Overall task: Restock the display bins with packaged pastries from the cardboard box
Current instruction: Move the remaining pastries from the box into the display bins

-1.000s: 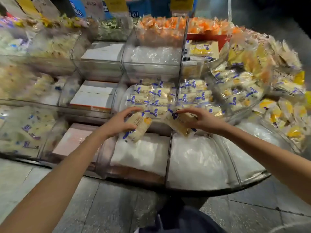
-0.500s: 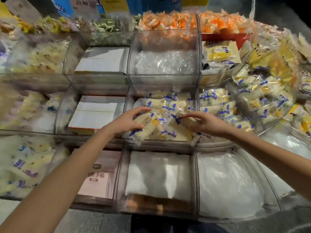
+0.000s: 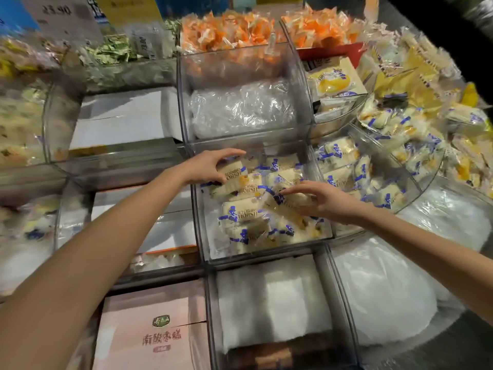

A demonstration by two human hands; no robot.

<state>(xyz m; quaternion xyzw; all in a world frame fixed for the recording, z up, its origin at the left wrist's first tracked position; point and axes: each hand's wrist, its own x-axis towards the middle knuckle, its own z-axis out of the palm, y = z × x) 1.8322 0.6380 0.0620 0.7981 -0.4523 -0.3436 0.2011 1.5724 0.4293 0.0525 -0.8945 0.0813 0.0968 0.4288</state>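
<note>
Several white pastry packs with blue print lie piled in the clear middle bin. My left hand reaches over the bin's back left corner. Its fingers arch over one pastry pack and grip it, with the thumb below. My right hand is low over the right side of the pile and pinches another pastry pack between thumb and fingers. Both packs touch the pile.
Clear bins surround the middle one. White boxes sit in the left bins and a pink box at the bottom left. Crumpled plastic fills the bin behind. The right-hand bin holds similar packs, and orange packs lie at the back.
Both hands have moved forward, from the bin's front edge to inside it, and carried their packs onto the pile. The view has shifted closer and further over the bin.
</note>
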